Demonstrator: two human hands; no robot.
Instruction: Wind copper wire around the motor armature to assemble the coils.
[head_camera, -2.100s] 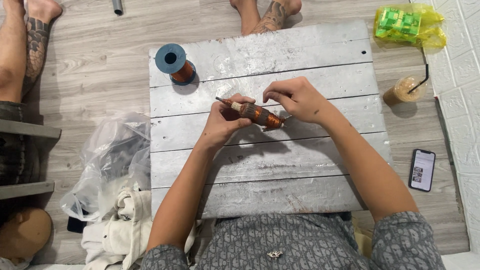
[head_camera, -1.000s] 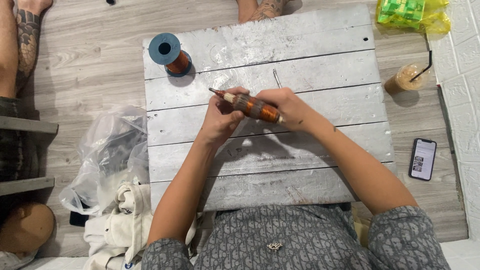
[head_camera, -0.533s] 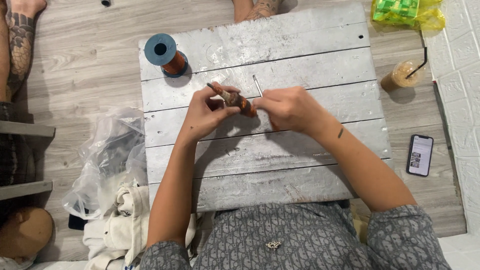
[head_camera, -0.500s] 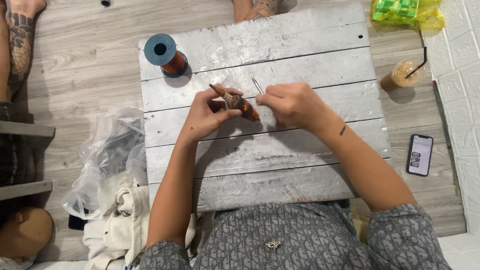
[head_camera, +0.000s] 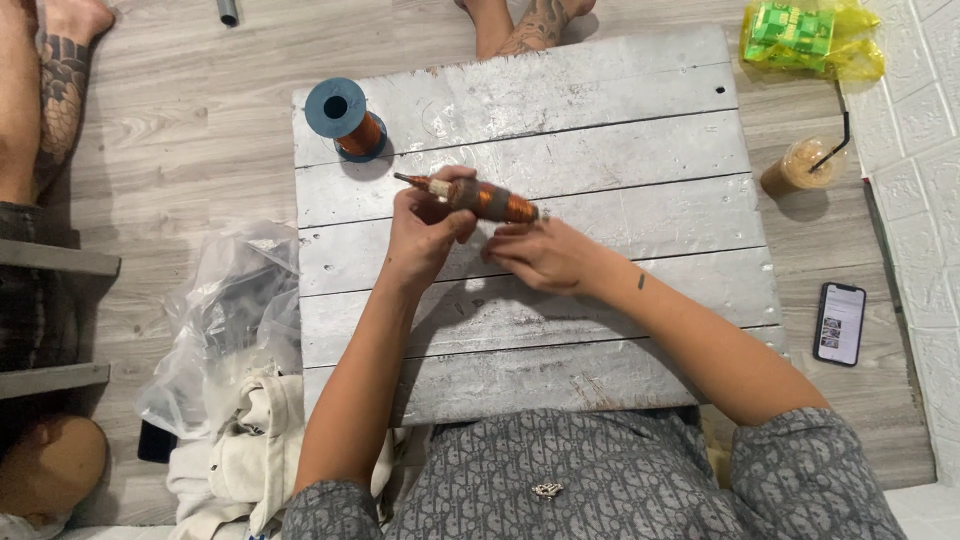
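A: What does the head camera show at the middle of the counter (head_camera: 620, 110)?

B: A copper-wound motor armature (head_camera: 480, 197) with a thin shaft at its left end, held just above the grey painted planks; the left hand (head_camera: 425, 235) is closed around its left part, thumb and fingers pinching it; the right hand (head_camera: 545, 258) lies just below its right end, fingers loosely curled with the fingertips (head_camera: 500, 232) near the winding; whether they touch it I cannot tell.

A: And around it?

B: A spool of copper wire (head_camera: 343, 118) with a blue flange stands upright near the counter's far left corner, well apart from the hands; off the counter at the far right lies a yellow plastic bag (head_camera: 812, 42) with green boxes inside; nearer, an iced coffee cup (head_camera: 795, 166) with a black straw; a smartphone (head_camera: 840, 323) lies face up on the floor by the white tiled wall.

A: The left side?

B: A crumpled clear plastic bag (head_camera: 235, 320) beside the counter's edge, pale cloth (head_camera: 245, 460) below it; another person's tattooed feet (head_camera: 530, 22) rest at the far edge.
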